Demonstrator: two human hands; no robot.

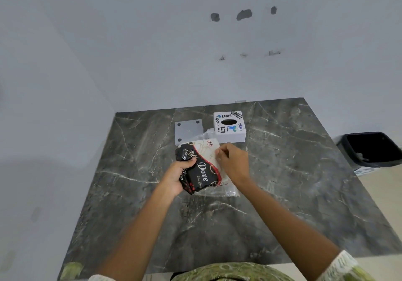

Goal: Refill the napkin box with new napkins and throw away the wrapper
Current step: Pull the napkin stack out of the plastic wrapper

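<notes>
A black, red and white napkin pack [201, 167] marked "Dove" is held above the dark marble table [282, 183]. My left hand [176, 177] grips its black left end. My right hand [233, 161] pinches the pack's white right edge, fingers closed on the wrapper. Clear plastic of the wrapper trails out under the pack at the lower right. Behind the pack stands the white napkin box [230, 126] with stickers and a dark oval slot on top. Its flat white lid [188, 131] with dark corner dots lies to the box's left.
A black bin [369, 149] stands on the floor beyond the table's right edge. White walls close the back and left sides. My green patterned clothing shows at the table's near edge.
</notes>
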